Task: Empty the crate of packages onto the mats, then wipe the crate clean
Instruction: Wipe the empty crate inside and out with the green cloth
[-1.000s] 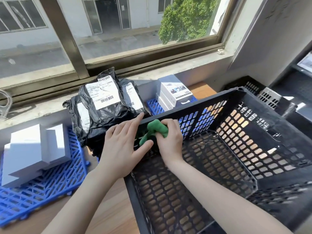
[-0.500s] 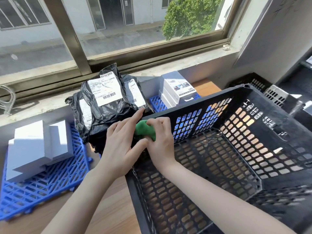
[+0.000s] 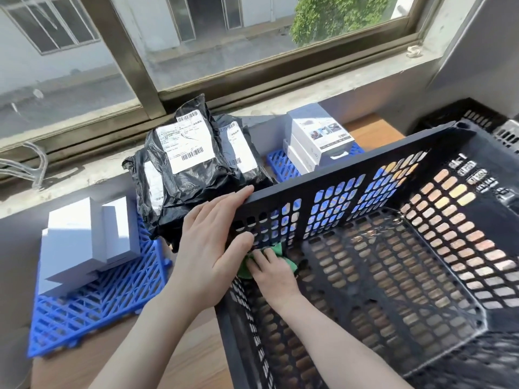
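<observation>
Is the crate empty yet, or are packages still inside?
Empty. The crate floor shows bare; only the right hand with the green cloth is inside.

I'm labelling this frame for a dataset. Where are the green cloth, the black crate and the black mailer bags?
green cloth (image 3: 278,249): head view, its upper fold
black crate (image 3: 280,199): head view, far wall's top rim
black mailer bags (image 3: 196,188): head view, top bag's bare plastic

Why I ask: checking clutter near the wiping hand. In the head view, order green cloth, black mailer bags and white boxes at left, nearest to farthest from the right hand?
1. green cloth: under the right hand, inside the crate.
2. black mailer bags: beyond the left hand.
3. white boxes: far left, on the blue mat.
</observation>
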